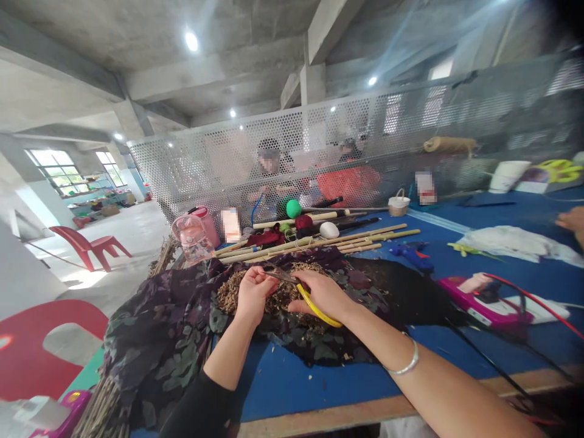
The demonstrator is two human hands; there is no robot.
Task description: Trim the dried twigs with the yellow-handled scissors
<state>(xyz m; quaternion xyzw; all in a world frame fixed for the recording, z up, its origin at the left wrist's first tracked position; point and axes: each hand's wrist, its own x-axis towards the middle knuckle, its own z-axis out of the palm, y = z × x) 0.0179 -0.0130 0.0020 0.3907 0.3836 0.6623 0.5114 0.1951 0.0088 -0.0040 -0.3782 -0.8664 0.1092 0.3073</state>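
Observation:
My right hand [322, 295] grips yellow-handled scissors [319, 307], whose dark blades point left toward my other hand. Just left of the blade tips, my left hand [253, 291] is closed in a pinch; what it holds is too small to make out. Both hands are over a heap of brown dried plant bits [230, 292], which lies on dark floral cloth [159, 328]. The cloth spreads across the blue table [283, 386] and to the left.
Bamboo sticks [387, 235], a green ball [293, 208] and a white ball [329, 230] lie behind the heap. A blue glue gun [413, 254] and pink power strip [483, 304] sit right. Beyond the perforated screen [205, 158] are two people; another person's hand [572, 220] shows far right.

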